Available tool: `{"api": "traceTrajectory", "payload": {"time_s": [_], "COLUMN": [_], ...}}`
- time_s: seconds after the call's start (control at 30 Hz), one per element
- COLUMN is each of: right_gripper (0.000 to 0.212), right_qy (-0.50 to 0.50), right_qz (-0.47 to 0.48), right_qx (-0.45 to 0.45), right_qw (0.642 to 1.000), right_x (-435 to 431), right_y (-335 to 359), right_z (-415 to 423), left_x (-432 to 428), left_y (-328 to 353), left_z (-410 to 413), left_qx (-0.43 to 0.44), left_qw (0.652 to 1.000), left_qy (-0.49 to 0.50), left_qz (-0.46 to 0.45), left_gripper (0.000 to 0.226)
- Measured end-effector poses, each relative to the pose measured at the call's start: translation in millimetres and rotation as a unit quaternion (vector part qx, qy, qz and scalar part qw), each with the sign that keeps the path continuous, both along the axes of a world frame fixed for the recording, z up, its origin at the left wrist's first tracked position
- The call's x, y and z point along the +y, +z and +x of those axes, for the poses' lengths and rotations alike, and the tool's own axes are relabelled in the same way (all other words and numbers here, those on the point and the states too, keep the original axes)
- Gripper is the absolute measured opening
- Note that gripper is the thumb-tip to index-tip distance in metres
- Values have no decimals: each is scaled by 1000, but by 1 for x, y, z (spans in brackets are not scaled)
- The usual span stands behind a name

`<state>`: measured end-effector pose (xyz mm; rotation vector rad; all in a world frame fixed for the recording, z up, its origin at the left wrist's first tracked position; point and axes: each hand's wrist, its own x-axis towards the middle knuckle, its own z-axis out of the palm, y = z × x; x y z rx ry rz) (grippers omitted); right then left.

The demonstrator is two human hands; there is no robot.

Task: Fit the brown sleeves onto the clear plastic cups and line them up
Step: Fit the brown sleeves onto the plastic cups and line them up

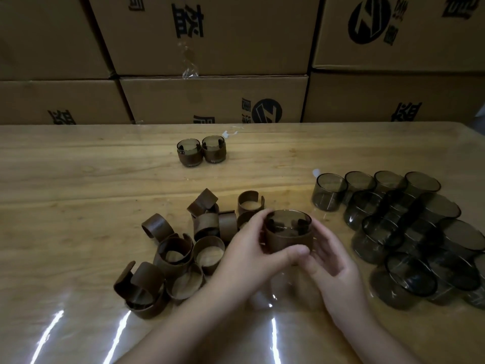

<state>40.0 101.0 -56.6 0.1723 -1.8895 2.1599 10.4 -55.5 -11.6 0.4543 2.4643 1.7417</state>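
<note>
Background and work surface
Printed cardboard boxes [212, 35] are stacked behind a glossy wooden table [78, 179].

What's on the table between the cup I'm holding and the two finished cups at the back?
Nothing: in the head view, only bare table lies between the held cup and the two finished cups. The loose sleeves sit off to the left.
</note>
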Motion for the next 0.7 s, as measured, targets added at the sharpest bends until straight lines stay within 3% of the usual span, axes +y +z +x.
{"api": "traceTrajectory", "payload": {"time_s": [0.13,0.23,0.43,0.53,0.7], "right_gripper": [52,39,24,33,32], "right_qy": [-2,9,6,13,16], "right_qz": [2,20,4,5,-1], "right_qx": [14,-17,-55,-72,-90], "right_qw": [1000,1000,998,997,996], "right_x": [-5,-6,-5,-4,-5], "right_y": [-3,-5,-11,-13,-16], "right_z": [-1,-5,-12,-14,-17], "left_x": [-13,-22,-38,-40,-39], "left_y": [28,47,52,48,31], "left_z": [-33,-83,-194,-230,-270], "left_qx": [37,42,-49,-70,23], "left_qw": [998,996,985,985,977], "left_qy": [20,54,96,101,127], "left_qz": [-41,-58,-134,-119,-168], "left_gripper": [67,79,79,79,83]}}
